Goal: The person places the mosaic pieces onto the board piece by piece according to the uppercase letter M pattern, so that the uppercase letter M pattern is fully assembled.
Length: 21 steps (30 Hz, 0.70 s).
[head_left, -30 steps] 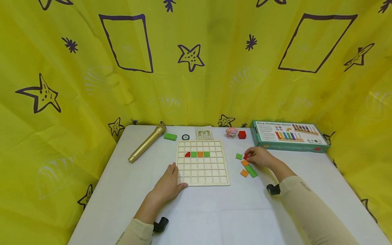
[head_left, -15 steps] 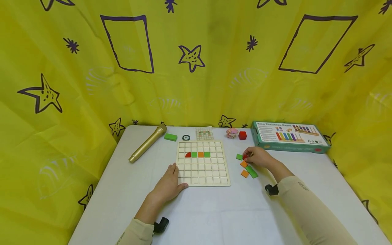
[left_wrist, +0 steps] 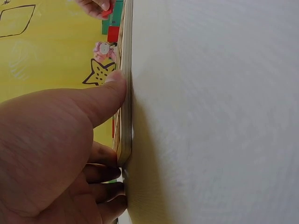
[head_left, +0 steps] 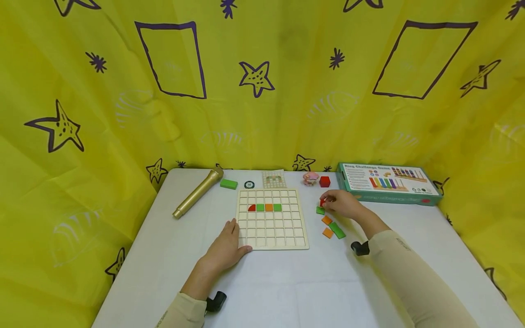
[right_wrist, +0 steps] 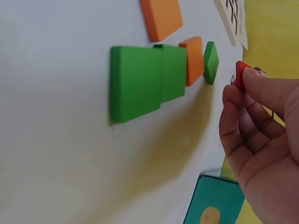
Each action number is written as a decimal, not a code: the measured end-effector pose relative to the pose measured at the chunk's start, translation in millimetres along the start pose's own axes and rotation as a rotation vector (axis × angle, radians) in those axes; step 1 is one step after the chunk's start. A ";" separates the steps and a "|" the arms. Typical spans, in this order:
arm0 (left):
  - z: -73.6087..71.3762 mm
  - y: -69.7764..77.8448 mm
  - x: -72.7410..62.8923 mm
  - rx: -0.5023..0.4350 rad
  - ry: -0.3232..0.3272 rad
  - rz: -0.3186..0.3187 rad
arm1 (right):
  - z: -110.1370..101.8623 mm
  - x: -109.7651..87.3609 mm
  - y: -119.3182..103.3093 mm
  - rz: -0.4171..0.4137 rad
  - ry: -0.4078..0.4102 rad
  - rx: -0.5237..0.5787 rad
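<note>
My right hand [head_left: 341,204] pinches a small red tile [right_wrist: 240,74] between thumb and fingers, raised just beyond a loose green tile [head_left: 320,210]. Nearer me lie two orange tiles, one close to that green tile [head_left: 326,220], and two green tiles [right_wrist: 135,84] set side by side. At the near left corner of the wooden grid board [head_left: 283,231], my left hand [head_left: 223,246] rests with its thumb on the front edge and its fingers along the left side. One row of the board holds a red quarter-round tile [head_left: 252,208], then green, orange [head_left: 268,207] and green squares.
Behind the board lie a small pattern card [head_left: 273,179], a round token [head_left: 249,184] and a green block [head_left: 228,183]. A gold microphone [head_left: 198,192] is at left. A pink figurine [head_left: 311,178], a red block [head_left: 325,181] and a game box [head_left: 387,183] stand back right.
My right hand has lifted the red tile from among the loose tiles and moved slightly left and away from me, past the green tile. My left hand stays at the board's corner.
</note>
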State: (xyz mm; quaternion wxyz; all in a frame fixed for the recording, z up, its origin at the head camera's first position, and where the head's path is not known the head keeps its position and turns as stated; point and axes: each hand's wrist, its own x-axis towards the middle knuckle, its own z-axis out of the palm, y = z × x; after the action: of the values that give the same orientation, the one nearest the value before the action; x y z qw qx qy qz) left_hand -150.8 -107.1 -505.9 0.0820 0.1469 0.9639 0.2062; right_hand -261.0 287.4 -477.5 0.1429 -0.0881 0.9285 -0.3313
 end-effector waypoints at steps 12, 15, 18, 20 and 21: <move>-1.6 -0.1 -1.2 0.003 -0.004 0.001 | 8.3 13.7 -23.7 -0.022 -0.001 0.036; -1.2 -0.4 -1.1 0.002 -0.003 0.002 | 9.9 17.2 -29.4 -0.033 -0.007 0.043; -0.7 -0.3 -0.5 0.000 -0.003 0.000 | 11.3 21.3 -34.4 -0.048 -0.029 0.049; -0.5 -0.2 0.0 -0.001 -0.001 -0.002 | 12.2 24.4 -37.9 -0.047 -0.036 0.055; -0.3 -0.3 0.2 0.003 -0.004 -0.006 | 12.5 25.9 -39.6 -0.052 -0.041 0.054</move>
State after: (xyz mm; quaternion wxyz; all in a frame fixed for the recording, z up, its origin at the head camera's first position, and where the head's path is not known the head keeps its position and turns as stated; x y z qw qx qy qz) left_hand -151.1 -107.4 -505.8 0.0841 0.1445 0.9645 0.2042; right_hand -278.7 243.1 -466.8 0.1557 -0.1151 0.9135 -0.3578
